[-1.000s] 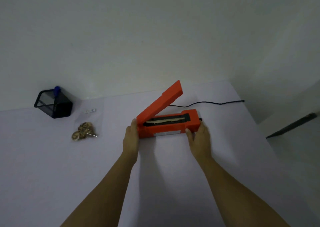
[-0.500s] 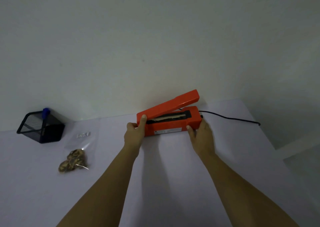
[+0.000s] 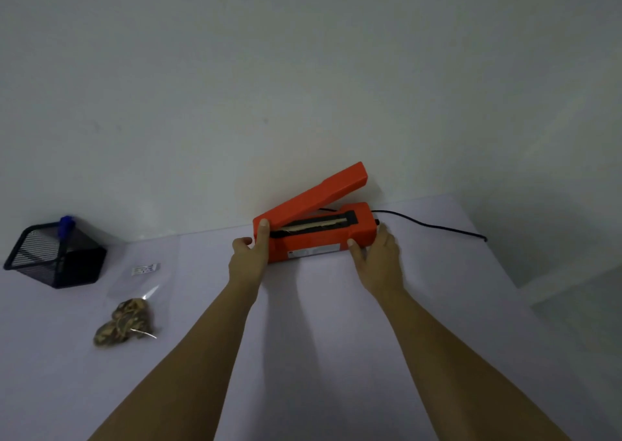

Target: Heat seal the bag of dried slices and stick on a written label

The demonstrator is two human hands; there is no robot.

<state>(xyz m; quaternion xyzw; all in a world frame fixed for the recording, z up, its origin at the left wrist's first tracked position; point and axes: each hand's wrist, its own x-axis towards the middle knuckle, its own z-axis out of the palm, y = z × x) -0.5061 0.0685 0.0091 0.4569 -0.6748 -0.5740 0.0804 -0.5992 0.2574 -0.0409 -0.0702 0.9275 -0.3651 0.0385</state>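
Orange heat sealer at worktop back edge, lid up.
L hand grip holds its left end, R hand grip its right end; bag lies well apart, leftward.

We are holding both bare forearms stretched forward, well apart and converging slightly. Our left hand is gripping the left end of the sealer, with the thumb pointing up on its front corner and the fingers wrapping behind. Our right hand is gripping the right end, thumb lying on the front face, fingers curling round the end.
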